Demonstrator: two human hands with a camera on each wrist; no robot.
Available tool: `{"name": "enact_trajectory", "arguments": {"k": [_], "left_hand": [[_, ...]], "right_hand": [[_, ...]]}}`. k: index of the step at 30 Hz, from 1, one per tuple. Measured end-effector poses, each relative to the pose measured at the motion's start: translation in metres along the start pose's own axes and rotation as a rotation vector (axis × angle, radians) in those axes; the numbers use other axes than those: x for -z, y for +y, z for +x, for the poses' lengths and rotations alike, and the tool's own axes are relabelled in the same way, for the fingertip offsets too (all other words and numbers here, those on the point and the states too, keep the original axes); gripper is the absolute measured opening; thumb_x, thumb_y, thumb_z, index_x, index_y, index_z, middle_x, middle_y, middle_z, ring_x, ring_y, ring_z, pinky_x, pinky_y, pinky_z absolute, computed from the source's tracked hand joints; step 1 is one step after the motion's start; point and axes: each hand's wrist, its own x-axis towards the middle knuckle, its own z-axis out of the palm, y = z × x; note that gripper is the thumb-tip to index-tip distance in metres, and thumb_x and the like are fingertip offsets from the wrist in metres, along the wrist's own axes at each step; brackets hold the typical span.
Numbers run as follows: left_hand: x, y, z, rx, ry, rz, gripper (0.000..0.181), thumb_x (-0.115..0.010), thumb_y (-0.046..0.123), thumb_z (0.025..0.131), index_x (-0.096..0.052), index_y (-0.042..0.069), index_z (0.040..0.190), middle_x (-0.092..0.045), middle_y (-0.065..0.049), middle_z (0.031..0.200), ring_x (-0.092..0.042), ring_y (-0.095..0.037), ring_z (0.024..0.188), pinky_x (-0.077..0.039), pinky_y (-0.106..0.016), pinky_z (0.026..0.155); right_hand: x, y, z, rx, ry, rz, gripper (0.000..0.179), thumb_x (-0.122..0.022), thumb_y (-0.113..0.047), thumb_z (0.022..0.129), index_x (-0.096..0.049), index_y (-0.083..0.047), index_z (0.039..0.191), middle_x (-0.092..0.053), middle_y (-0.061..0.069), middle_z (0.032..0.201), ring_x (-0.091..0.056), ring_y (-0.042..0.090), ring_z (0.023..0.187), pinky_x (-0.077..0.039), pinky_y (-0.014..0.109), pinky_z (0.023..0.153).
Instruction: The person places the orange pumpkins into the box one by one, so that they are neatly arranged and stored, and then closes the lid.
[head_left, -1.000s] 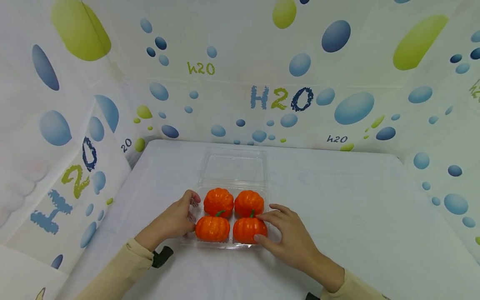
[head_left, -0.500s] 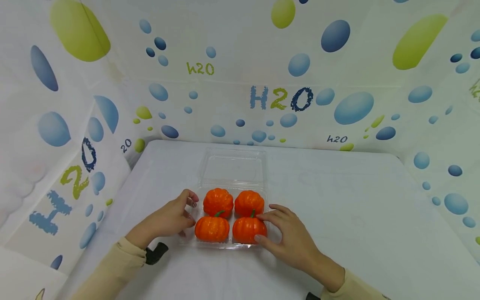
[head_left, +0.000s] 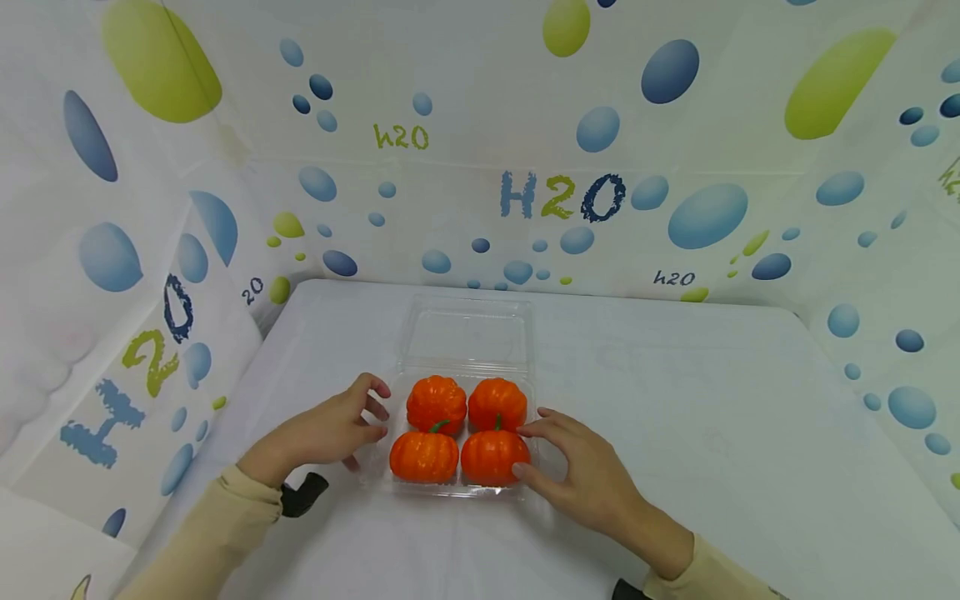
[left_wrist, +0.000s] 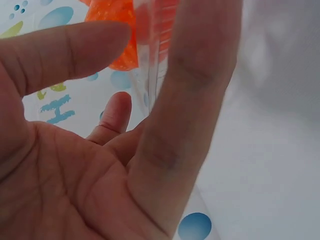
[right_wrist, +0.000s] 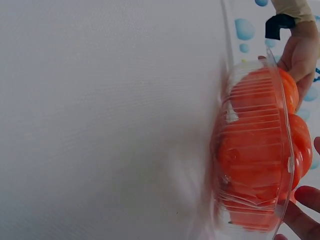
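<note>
Several orange toy pumpkins sit in a clear plastic clamshell box [head_left: 487, 492], two in the back row and two in front. My right hand [head_left: 592, 475] is at the box's right side, its thumb and index fingertips at the edge of the front right pumpkin [head_left: 491, 458]; its fingers are not wrapped round it. To the left of the box is my left hand [head_left: 318, 433], fingers loosely bent and holding nothing, nearest the front left pumpkin [head_left: 423, 458]. Through the ribbed wall [right_wrist: 250, 120] in the right wrist view, orange pumpkins show.
The box's transparent lid [head_left: 468, 333] lies folded back behind it on the white tablecloth [head_left: 675, 400]. A white backdrop [head_left: 480, 108] printed with blue and green drops rises behind and on both sides.
My left hand has drawn back leftward from the box's side. The front right pumpkin has shifted slightly left, and my right hand's fingers have moved slightly.
</note>
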Motion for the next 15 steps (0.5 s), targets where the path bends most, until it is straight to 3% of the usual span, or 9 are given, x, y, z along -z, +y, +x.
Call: {"name": "enact_trajectory", "arguments": {"k": [6, 10, 12, 15], "left_hand": [[0.007, 0.004, 0.004, 0.029, -0.007, 0.036, 0.043, -0.056, 0.019, 0.103, -0.030, 0.003, 0.134, -0.057, -0.016, 0.118, -0.059, -0.031, 0.093, -0.060, -0.040, 0.060], [0.014, 0.009, 0.006, 0.036, 0.020, 0.135, 0.053, -0.056, 0.033, 0.103, -0.030, 0.002, 0.137, -0.056, -0.021, 0.122, -0.061, -0.030, 0.084, -0.058, -0.039, 0.061], [0.020, 0.014, 0.007, 0.029, 0.041, 0.209, 0.058, -0.055, 0.039, 0.103, -0.031, 0.001, 0.139, -0.053, -0.027, 0.129, -0.063, -0.033, 0.085, -0.058, -0.043, 0.068], [0.028, 0.026, 0.008, 0.006, 0.067, 0.308, 0.066, -0.049, 0.048, 0.104, -0.031, 0.000, 0.146, -0.043, -0.033, 0.144, -0.061, -0.043, 0.108, -0.053, -0.055, 0.091]], "right_hand": [[0.006, 0.002, 0.002, 0.001, -0.007, 0.017, 0.039, -0.076, -0.043, 0.087, -0.071, -0.024, 0.121, -0.067, 0.000, 0.129, -0.058, 0.023, 0.127, -0.049, 0.053, 0.101], [0.011, 0.004, 0.007, 0.025, -0.004, 0.028, 0.039, -0.076, -0.041, 0.088, -0.071, -0.023, 0.122, -0.067, -0.009, 0.123, -0.061, 0.016, 0.120, -0.052, 0.047, 0.098], [0.014, 0.005, 0.011, 0.034, -0.001, 0.032, 0.039, -0.076, -0.040, 0.088, -0.070, -0.022, 0.122, -0.066, -0.012, 0.120, -0.062, 0.013, 0.116, -0.053, 0.045, 0.096], [0.023, 0.005, 0.018, 0.036, 0.015, 0.028, 0.042, -0.077, -0.039, 0.088, -0.069, -0.021, 0.125, -0.065, -0.013, 0.122, -0.061, 0.013, 0.116, -0.054, 0.045, 0.095]]}}
